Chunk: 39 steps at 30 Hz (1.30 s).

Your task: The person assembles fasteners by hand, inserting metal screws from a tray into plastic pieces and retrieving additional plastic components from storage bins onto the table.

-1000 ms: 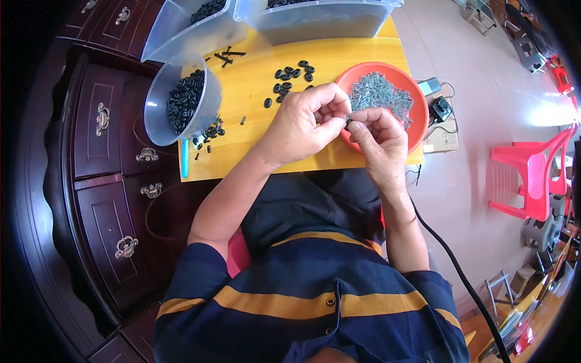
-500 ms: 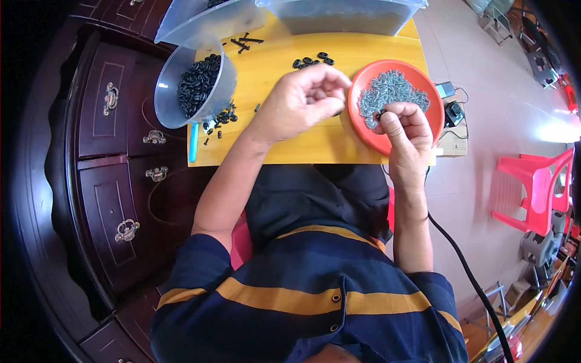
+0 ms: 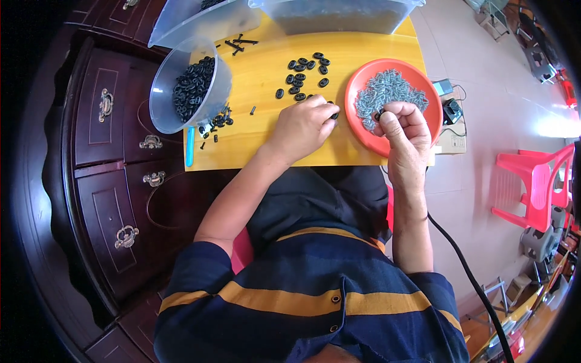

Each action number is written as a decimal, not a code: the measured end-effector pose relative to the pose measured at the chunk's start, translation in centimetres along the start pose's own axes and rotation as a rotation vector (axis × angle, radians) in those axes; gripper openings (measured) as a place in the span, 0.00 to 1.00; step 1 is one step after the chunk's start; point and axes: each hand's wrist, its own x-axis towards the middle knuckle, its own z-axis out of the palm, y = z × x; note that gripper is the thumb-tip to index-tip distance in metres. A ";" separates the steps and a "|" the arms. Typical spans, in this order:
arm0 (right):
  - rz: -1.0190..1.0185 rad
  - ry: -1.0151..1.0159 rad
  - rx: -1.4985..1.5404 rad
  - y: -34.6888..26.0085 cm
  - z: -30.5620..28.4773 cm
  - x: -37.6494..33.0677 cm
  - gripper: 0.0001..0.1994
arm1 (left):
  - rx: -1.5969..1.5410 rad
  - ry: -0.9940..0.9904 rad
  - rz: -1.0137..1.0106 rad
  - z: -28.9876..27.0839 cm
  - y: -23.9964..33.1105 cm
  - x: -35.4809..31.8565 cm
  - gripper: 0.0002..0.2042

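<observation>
The left hand [image 3: 305,124] rests knuckles-up on the yellow board [image 3: 266,136], fingers curled over a black ring [image 3: 334,114] at its fingertips. The right hand [image 3: 404,128] hovers over the near rim of the orange dish [image 3: 433,103], fingertips pinched on a small dark piece amid grey springs [image 3: 387,91]. More rings [image 3: 302,75] lie scattered beyond the left hand; a clear tub [image 3: 160,100] of them stands at the board's left edge.

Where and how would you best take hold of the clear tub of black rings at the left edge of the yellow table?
Probably grip the clear tub by its near rim, coming from above with the left hand. It stands open-topped, the black rings lie low inside, and the rim is bare. Its far side crowds a larger clear bin.
</observation>
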 end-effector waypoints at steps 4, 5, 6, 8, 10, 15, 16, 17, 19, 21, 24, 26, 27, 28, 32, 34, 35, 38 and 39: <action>0.002 -0.012 -0.011 -0.1 -0.1 0.0 0.05 | 0.042 -0.047 -0.020 0.2 -0.1 0.1 0.10; 0.005 -0.015 -0.016 -0.1 -0.1 0.0 0.05 | 0.065 -0.055 -0.023 0.1 0.0 0.0 0.09; 0.008 -0.019 -0.020 -0.2 0.0 0.0 0.05 | 0.065 -0.055 -0.022 0.1 0.0 0.0 0.09; 0.011 -0.009 -0.021 -0.2 0.1 0.0 0.05 | 0.054 -0.024 -0.027 0.1 0.1 -0.2 0.08; 0.013 0.001 -0.022 -0.3 0.2 0.0 0.05 | 0.039 -0.012 -0.014 0.0 0.1 -0.5 0.08; 0.016 -0.008 -0.027 -0.2 0.1 -0.1 0.05 | 0.001 -0.031 0.001 -0.6 0.1 -0.8 0.07; 0.013 -0.007 -0.027 -0.2 0.2 -0.1 0.05 | 0.026 -0.068 0.007 -0.7 0.1 -0.8 0.08; 0.011 -0.014 -0.022 -0.1 0.2 -0.1 0.05 | 0.051 -0.104 0.013 -0.7 0.1 -0.8 0.08; 0.007 -0.021 -0.017 -0.1 0.2 -0.1 0.04 | 0.089 -0.097 0.015 -0.6 0.6 -0.7 0.10; 0.002 -0.039 -0.006 -0.2 0.2 -0.2 0.05 | 0.127 -0.090 0.017 -0.5 0.9 -0.8 0.11; 0.012 -0.025 -0.010 -0.4 0.4 -0.1 0.05 | 0.185 -0.056 0.097 0.1 0.9 -1.4 0.13; 0.008 -0.031 -0.010 -0.3 0.3 -0.1 0.05 | 0.179 0.019 0.158 0.3 0.6 -1.7 0.13; 0.007 -0.039 -0.009 -0.3 0.2 -0.1 0.05 | 0.180 0.019 0.160 0.4 0.5 -1.8 0.13; 0.006 -0.039 -0.009 -0.3 0.2 -0.1 0.05 | 0.146 0.052 0.146 0.4 0.4 -1.8 0.13; 0.003 -0.038 0.005 -0.3 0.2 -0.1 0.05 | 0.176 0.037 0.090 0.0 0.2 -2.1 0.13; 0.002 -0.035 0.001 -0.3 0.1 -0.2 0.05 | 0.176 0.013 0.083 -0.2 0.4 -2.4 0.12; 0.005 -0.036 0.006 -0.4 0.1 -0.2 0.05 | 0.177 -0.014 0.071 -0.3 0.5 -2.5 0.12; 0.010 -0.042 0.009 -0.3 0.2 -0.2 0.05 | 0.162 -0.010 0.077 -0.3 0.2 -3.0 0.12; 0.012 -0.041 0.002 -0.3 0.2 -0.2 0.05 | 0.161 -0.010 0.077 -0.3 0.2 -3.0 0.12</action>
